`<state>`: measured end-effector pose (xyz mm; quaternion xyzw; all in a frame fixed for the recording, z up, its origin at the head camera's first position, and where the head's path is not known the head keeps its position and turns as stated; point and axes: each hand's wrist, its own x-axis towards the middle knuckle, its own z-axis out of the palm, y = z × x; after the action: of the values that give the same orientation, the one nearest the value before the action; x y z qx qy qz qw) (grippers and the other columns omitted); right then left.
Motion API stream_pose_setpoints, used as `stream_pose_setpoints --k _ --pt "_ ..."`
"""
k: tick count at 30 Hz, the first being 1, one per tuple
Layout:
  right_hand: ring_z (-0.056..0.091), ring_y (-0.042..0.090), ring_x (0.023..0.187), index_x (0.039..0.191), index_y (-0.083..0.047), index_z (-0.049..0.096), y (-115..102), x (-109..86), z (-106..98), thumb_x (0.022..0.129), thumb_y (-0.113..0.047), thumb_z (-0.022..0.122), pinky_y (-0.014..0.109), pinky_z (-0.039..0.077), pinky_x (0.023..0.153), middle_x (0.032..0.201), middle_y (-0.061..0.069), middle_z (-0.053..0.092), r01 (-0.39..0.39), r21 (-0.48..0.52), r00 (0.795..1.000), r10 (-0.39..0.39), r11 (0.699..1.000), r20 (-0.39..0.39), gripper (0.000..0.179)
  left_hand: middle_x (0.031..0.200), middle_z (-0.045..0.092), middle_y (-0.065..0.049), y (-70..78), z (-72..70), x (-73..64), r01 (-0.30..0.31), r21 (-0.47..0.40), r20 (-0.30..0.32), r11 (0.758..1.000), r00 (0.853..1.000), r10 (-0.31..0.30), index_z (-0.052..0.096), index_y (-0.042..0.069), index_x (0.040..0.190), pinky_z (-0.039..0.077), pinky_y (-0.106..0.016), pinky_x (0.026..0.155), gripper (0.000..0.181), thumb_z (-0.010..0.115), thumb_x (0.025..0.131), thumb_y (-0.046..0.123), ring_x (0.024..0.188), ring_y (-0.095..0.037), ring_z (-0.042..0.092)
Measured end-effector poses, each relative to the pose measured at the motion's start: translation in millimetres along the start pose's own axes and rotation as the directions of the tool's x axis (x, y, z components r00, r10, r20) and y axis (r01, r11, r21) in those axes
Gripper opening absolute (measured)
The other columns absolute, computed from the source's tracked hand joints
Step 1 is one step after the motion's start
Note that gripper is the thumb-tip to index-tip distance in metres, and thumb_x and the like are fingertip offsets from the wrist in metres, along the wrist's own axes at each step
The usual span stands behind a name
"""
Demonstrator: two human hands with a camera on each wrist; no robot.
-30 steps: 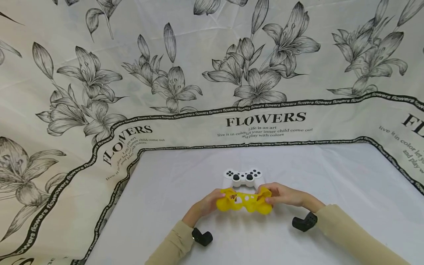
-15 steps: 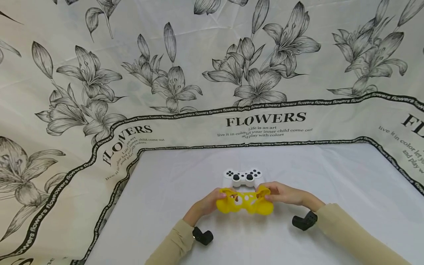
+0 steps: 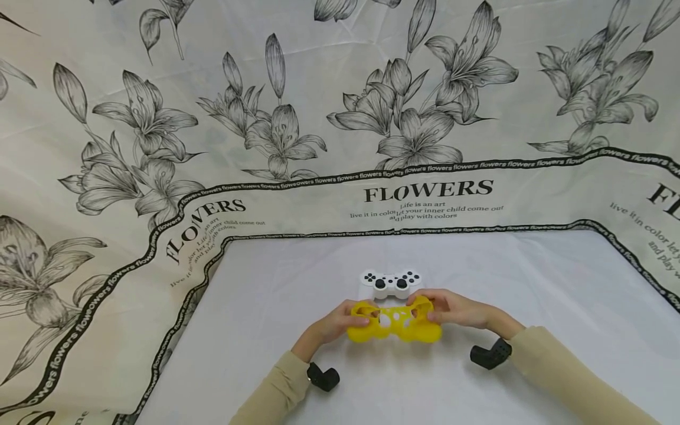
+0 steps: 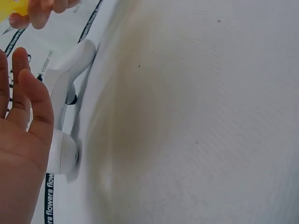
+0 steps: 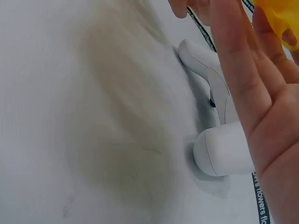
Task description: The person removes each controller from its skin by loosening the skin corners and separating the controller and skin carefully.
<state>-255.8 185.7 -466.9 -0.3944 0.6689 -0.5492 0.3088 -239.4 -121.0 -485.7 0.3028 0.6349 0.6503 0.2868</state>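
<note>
Both hands hold a yellow silicone controller cover [image 3: 422, 332] above the white table. My left hand [image 3: 336, 323] pinches its left end, thumb lying across the front. At the right end, my right hand [image 3: 458, 310] grips with the thumb in front and fingers behind the upper edge. The cover hangs loose, its cut-outs and openings showing. Just behind it, a white game controller [image 3: 391, 289] with black sticks and buttons lies on the table; its lower grips are partly hidden. The right wrist view shows part of the cover [image 5: 279, 18] beyond the palm, with the controller [image 5: 229, 149] below.
White cloth covers the table [image 3: 255, 330]. A flower-printed curtain [image 3: 297, 212] with black lettering stands along the back and sides. Black wrist cameras [image 3: 323, 376] are worn under both sleeves [image 3: 276, 386].
The left thumb has moved inward across the cover's front. The cover has tilted slightly and its upper openings face forward more. The controller stays in place; the head view shifts a little.
</note>
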Motion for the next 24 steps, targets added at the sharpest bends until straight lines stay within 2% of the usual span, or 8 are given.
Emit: stream_pose_setpoints --k 2,4,7,9,12,16,20,24 --pt "0.056 0.007 0.11 0.134 0.011 0.037 0.8 0.6 1.3 0.097 -0.006 0.05 0.021 0.048 0.096 0.129 -0.001 0.053 0.004 0.018 1.0 -0.004 1.0 0.002 0.042 0.098 0.061 0.01 1.4 1.2 0.1 -0.016 0.036 -0.009 0.999 1.0 0.016 0.044 -0.025 0.112 0.045 -0.016 0.087 0.055 0.058 0.089 0.023 0.094 -0.004 0.052" --pt "0.057 0.007 0.111 0.135 0.013 0.035 0.7 0.8 3.3 0.095 -0.007 0.055 0.021 0.049 0.096 0.133 0.002 0.051 -0.009 0.026 1.0 0.009 1.0 -0.001 0.049 0.099 0.064 -0.006 0.9 1.2 -0.2 -0.047 0.067 -0.012 0.997 0.999 0.048 0.047 -0.025 0.108 0.044 -0.017 0.09 0.05 0.059 0.089 0.02 0.095 -0.004 0.053" --pt "0.058 0.008 0.112 0.137 0.013 0.034 -0.4 1.0 7.0 0.092 -0.007 0.061 0.022 0.05 0.094 0.138 0.015 0.047 -0.044 0.004 0.999 0.044 0.999 -0.016 0.056 0.104 0.056 -0.032 1.0 0.5 -0.9 -0.059 0.116 -0.027 0.991 0.998 0.063 0.05 -0.023 0.107 0.043 -0.017 0.09 0.043 0.059 0.088 0.015 0.094 -0.004 0.053" --pt "0.06 0.009 0.11 0.139 0.013 0.033 -0.7 1.2 8.7 0.09 -0.006 0.064 0.023 0.052 0.091 0.14 0.024 0.043 -0.066 -0.012 0.997 0.065 0.998 -0.041 0.06 0.108 0.05 -0.04 1.3 -0.4 -1.4 -0.056 0.15 -0.044 0.987 0.997 0.063 0.051 -0.021 0.109 0.044 -0.017 0.089 0.041 0.06 0.089 0.014 0.093 -0.004 0.053" --pt "0.061 0.006 0.109 0.139 0.013 0.036 -0.5 0.3 9.0 0.088 -0.007 0.067 0.021 0.052 0.09 0.138 0.031 0.045 -0.112 -0.048 0.988 0.106 0.993 -0.108 0.063 0.109 0.051 -0.038 1.1 -2.4 -1.4 -0.035 0.189 -0.08 0.981 0.995 0.051 0.055 -0.017 0.111 0.045 -0.017 0.088 0.037 0.061 0.089 0.012 0.092 -0.004 0.054" --pt "0.063 0.002 0.106 0.135 0.013 0.041 -1.9 -1.5 6.8 0.086 -0.011 0.07 0.019 0.051 0.089 0.131 0.028 0.056 -0.183 -0.064 0.968 0.168 0.981 -0.186 0.062 0.112 0.053 -0.034 0.4 -4.2 -0.1 -0.015 0.204 -0.109 0.979 0.993 0.038 0.056 -0.015 0.111 0.045 -0.017 0.089 0.035 0.06 0.091 0.013 0.094 -0.005 0.054" --pt "0.065 0.005 0.105 0.133 0.013 0.044 -3.3 -0.2 5.8 0.086 -0.011 0.069 0.02 0.052 0.089 0.128 0.025 0.06 -0.197 -0.062 0.965 0.183 0.978 -0.185 0.059 0.113 0.051 -0.038 1.3 -4.3 -0.4 -0.024 0.195 -0.103 0.98 0.994 0.045 0.054 -0.017 0.111 0.044 -0.016 0.089 0.039 0.058 0.093 0.018 0.093 -0.005 0.053" --pt "0.065 0.005 0.104 0.129 0.014 0.047 -2.8 1.8 6.1 0.087 -0.006 0.067 0.018 0.051 0.09 0.124 0.022 0.063 -0.186 -0.058 0.97 0.174 0.981 -0.171 0.052 0.111 0.052 -0.038 2.4 -4.6 -2.4 -0.049 0.226 -0.076 0.973 0.995 0.068 0.053 -0.015 0.11 0.043 -0.016 0.088 0.04 0.053 0.094 0.023 0.092 -0.005 0.052"
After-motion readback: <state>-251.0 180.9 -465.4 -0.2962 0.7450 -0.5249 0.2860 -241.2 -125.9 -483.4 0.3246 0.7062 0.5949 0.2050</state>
